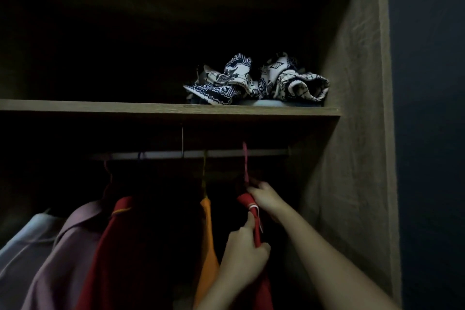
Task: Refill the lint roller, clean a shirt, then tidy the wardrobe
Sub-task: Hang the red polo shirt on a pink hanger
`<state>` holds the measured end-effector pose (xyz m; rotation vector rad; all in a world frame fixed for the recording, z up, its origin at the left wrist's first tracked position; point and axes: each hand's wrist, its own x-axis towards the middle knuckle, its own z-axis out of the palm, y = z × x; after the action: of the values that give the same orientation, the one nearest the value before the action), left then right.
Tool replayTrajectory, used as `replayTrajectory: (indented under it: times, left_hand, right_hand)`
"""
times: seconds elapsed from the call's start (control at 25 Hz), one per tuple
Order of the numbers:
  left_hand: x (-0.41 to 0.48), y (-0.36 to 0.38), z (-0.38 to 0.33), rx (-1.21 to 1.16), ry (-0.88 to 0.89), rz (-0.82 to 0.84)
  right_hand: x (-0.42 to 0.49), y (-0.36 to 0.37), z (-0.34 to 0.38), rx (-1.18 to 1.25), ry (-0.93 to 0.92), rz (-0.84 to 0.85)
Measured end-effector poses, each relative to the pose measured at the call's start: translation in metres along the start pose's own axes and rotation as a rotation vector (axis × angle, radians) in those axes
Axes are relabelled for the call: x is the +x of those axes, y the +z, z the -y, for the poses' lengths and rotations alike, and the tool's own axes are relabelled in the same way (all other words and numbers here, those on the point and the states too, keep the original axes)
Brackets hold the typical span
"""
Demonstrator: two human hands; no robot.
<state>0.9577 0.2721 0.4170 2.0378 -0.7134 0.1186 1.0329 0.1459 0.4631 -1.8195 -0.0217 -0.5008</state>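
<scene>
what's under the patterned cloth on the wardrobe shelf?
Under the crumpled patterned cloth a pale blue-grey edge shows, lying flat on the shelf. The cloth covers the rest of it, so I cannot tell what it is.

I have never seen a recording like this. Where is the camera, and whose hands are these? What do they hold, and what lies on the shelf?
There is no machine here: a person works with two bare hands. The single picture comes from a camera worn on the person's head, and it looks into a dim wardrobe. On the shelf lies a crumpled patterned cloth. Below the shelf, a rail carries other clothes in pale blue, mauve, red and orange. Near the right end of the rail, a red shirt hangs on a pink hanger. The right hand grips the top of the shirt, just under the hanger's hook. The left hand grips its edge lower down.
</scene>
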Motion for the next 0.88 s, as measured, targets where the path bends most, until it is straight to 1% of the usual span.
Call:
replayTrajectory:
  times: [0.08,0.16,0.24,0.32,0.4,0.48,0.56,0.64,0.68,0.72,0.76,0.8,0.84,0.88]
  left_hand:
    - [0.0,0.009,0.008,0.007,-0.041,0.01]
    - [0.0,0.017,0.014,0.025,-0.047,0.002]
    - [-0.001,0.022,0.015,0.067,-0.03,-0.007]
    - [0.004,0.022,0.011,0.094,0.011,-0.044]
    - [0.016,0.018,0.006,0.088,0.025,-0.085]
    - [0.028,0.017,0.007,0.102,-0.009,-0.091]
    - [0.032,0.021,0.009,0.127,-0.064,-0.05]
    - [0.029,0.025,0.01,0.132,-0.091,-0.013]
    - [0.026,0.023,0.009,0.151,-0.061,-0.014]
    - [0.022,0.017,0.004,0.175,-0.025,-0.03]
    - [0.017,0.007,-0.003,0.205,0.03,-0.077]
    - [0.01,-0.009,-0.013,0.221,0.124,-0.181]
    - [0.004,-0.029,-0.025,0.214,0.278,-0.349]
    - [-0.001,-0.051,-0.041,0.187,0.455,-0.532]
  right_hand:
    - [0.0,0.0,-0.013,-0.018,-0.031,-0.001]
    - [-0.002,-0.002,-0.021,-0.073,-0.065,0.022]
    - [-0.004,-0.005,-0.023,-0.062,-0.081,0.024]
    - [0.001,-0.008,-0.018,-0.048,-0.099,-0.011]
    - [0.012,-0.014,-0.011,-0.061,-0.076,-0.045]
    - [0.021,-0.017,-0.009,-0.123,-0.006,-0.037]
    - [0.028,-0.018,-0.013,-0.249,0.06,0.018]
    - [0.027,-0.014,-0.015,-0.353,0.07,0.049]
    - [0.023,-0.012,-0.012,-0.42,0.055,0.038]
    - [0.019,-0.011,-0.008,-0.51,0.013,-0.012]
    - [0.012,-0.011,0.001,-0.582,-0.075,-0.123]
    - [0.003,-0.013,0.012,-0.591,-0.229,-0.274]
    - [-0.008,-0.016,0.029,-0.53,-0.443,-0.423]
    - [-0.022,-0.018,0.053,-0.442,-0.685,-0.531]
